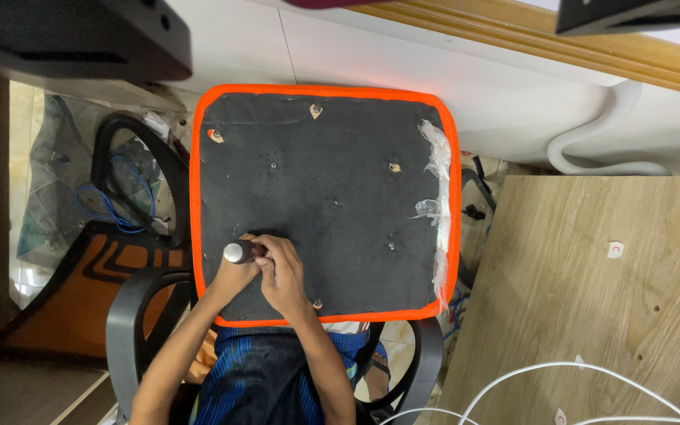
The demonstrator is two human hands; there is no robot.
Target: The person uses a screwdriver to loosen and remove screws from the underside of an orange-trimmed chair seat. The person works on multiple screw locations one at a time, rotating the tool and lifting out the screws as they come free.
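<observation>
Left hand (235, 275) and right hand (281, 271) both closed around a screwdriver (239, 252), its silver-capped handle standing upright between them. Tool tip hidden under the fingers, pressed near the lower left corner of a black seat base (324, 189) with an orange rim. Wooden board (592, 299) well right of the hands; white cable (560, 378) lower right.

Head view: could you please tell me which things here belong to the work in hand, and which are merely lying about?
In use:
left hand
right hand
screwdriver
upturned seat base

Lying about:
wooden board
white cable
corrugated hose
blue wire
</observation>
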